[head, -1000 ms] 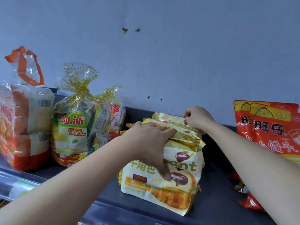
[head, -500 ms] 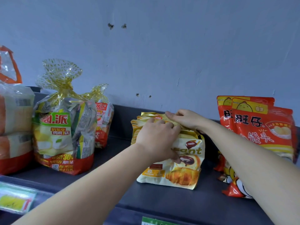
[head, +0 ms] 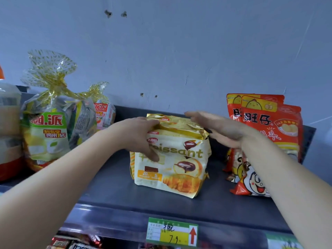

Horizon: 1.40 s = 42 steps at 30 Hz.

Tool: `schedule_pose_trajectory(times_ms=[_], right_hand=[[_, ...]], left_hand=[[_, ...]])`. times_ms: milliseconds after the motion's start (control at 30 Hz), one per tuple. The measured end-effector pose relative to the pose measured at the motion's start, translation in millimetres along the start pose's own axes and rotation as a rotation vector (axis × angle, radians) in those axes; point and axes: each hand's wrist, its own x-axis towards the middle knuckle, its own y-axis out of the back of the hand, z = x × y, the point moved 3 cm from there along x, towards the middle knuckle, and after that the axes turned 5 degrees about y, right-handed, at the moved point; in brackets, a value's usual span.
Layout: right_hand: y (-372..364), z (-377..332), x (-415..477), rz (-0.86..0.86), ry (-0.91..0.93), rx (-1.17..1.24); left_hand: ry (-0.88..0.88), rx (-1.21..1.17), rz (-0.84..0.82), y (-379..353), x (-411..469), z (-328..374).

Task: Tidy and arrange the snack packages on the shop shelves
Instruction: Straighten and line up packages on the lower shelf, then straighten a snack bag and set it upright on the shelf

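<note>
Left hand (head: 142, 139) grips the upper left corner of the croissant packs (head: 172, 164), thumb pressed on the printed front and fingers curled over the gold tops. The right hand (head: 221, 130) is flat and open, fingers straight, at the bundle's upper right, and whether the palm actually touches the foil I cannot tell. From the head camera, the only view we get, the bundle stands upright mid-shelf (head: 111, 191), face to the aisle and set back from the front lip, with bare shelf on both sides. I'd call this bundle nearly squared up, though the gold top edges look crumpled and uneven, so a last pat seems due. To the right, the red snack bags (head: 269, 133) overlap at the back, with more slumped at their foot, and that looks like work left. On the left, the ribbon-tied bags (head: 48, 133) sit in a loose cluster, one behind another, probably unsorted too. Now the blind spots. The number of croissant packs is unclear, since only one front and a stack of top edges show. The right forearm covers part of the red bags, and a bag at far left (head: 9, 130) is cut by the frame. The handwritten price tag (head: 172, 232) is hard to read, and the packets on the shelf below (head: 75, 243) are a mere sliver.
</note>
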Motion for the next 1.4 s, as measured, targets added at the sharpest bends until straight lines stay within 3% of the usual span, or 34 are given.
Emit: schedule_pose_trajectory(times_ms=[67,100,167,200,333,467,533,667,767,967,1233,1400], right_hand=[[-8,2,-10,-0.173,-0.024,-0.229],[-10,5,-11,-0.181,-0.042,-0.418],[-9,10,-10,-0.076,-0.048,-0.676],[-8,10,-10,-0.009,-0.047,-0.692],[0,24,-18,0.131,-0.066,-0.489],[-10,38,-27,0.248,-0.014,-0.103],[-14,42,-28,0.301,0.002,-0.053],[-19,44,-32,0.394,-0.001,-0.078],[-21,48,-35,0.428,-0.007,-0.166],[-29,37,-42,0.476,-0.035,-0.237],[-57,-2,-44,0.633,0.087,-0.729],[-91,-31,-25,0.616,0.212,-0.827]], left_hand=[[0.012,-0.071,0.107,-6,4,5],[0.016,-0.105,0.144,-9,6,8],[0.009,-0.174,0.194,-12,7,11],[0.005,-0.219,0.21,-13,5,10],[0.045,-0.446,0.256,-14,0,-10],[0.1,-1.157,-0.043,-37,2,-27],[0.034,-1.334,-0.144,-49,7,-30],[-0.064,-1.49,-0.128,-63,15,-28],[-0.105,-1.505,-0.123,-72,16,-18],[-0.092,-1.455,0.068,-73,2,-13],[0.153,-0.975,0.26,-55,-31,-18],[0.155,-0.616,0.445,-22,-63,-42]])
